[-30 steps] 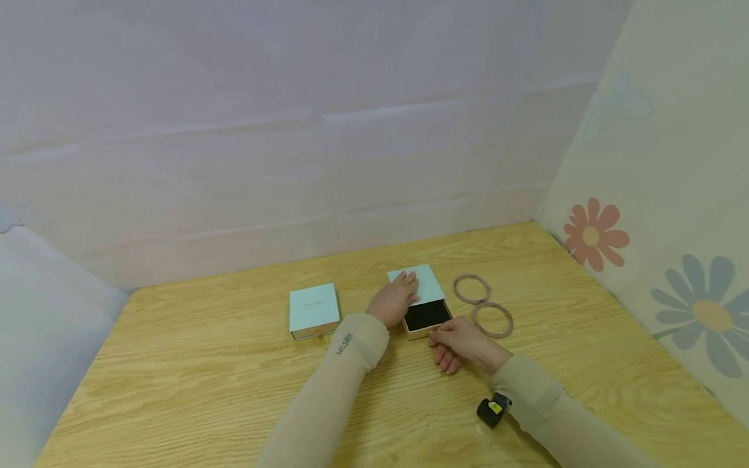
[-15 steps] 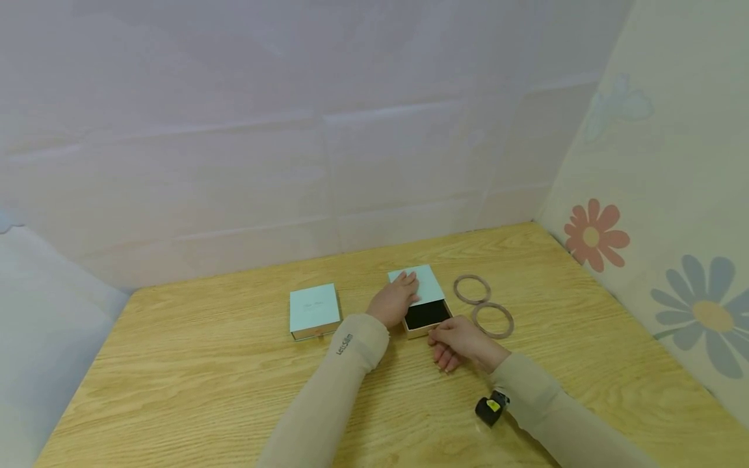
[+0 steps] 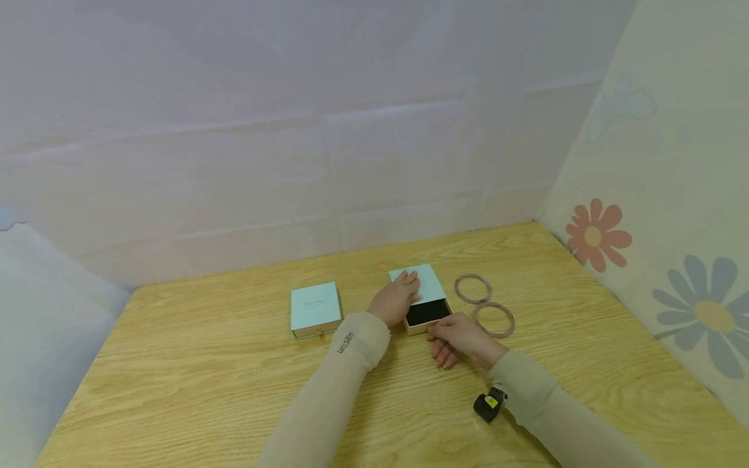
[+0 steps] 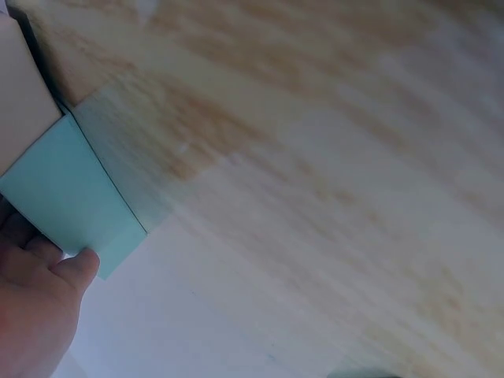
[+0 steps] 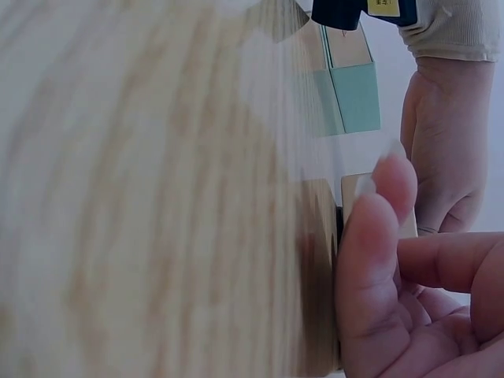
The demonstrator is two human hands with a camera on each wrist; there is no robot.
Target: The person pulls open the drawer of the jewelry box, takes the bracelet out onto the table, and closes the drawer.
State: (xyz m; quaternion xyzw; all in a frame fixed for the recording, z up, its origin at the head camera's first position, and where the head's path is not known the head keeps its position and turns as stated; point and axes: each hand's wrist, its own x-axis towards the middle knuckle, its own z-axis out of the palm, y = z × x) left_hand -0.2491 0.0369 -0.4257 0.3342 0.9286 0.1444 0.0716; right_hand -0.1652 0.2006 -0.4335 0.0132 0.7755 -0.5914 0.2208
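A drawer-style gift box has a pale turquoise sleeve (image 3: 430,282) and a partly pulled-out drawer (image 3: 426,313) with a black inside. My left hand (image 3: 395,300) rests on the sleeve, fingers spread over its top; the left wrist view shows a digit against the sleeve's edge. At the drawer's front, my right hand (image 3: 463,337) pinches with thumb and forefinger, the other fingers curled below. In the right wrist view those fingertips (image 5: 370,236) hide what exactly they pinch. Two pinkish-brown bangles, one farther (image 3: 473,289) and one nearer (image 3: 494,320), lie right of the box.
Left of my left forearm stands a second turquoise box (image 3: 315,308), shut, with faint lettering on top. The wooden table (image 3: 205,364) meets a pale fabric backdrop behind and a flower-printed wall on the right. A black wrist camera (image 3: 487,405) sits under my right cuff.
The drawer has slid slightly farther into the sleeve, and my right hand has moved a little forward with it. My left hand, the bangles and the second box stay put.
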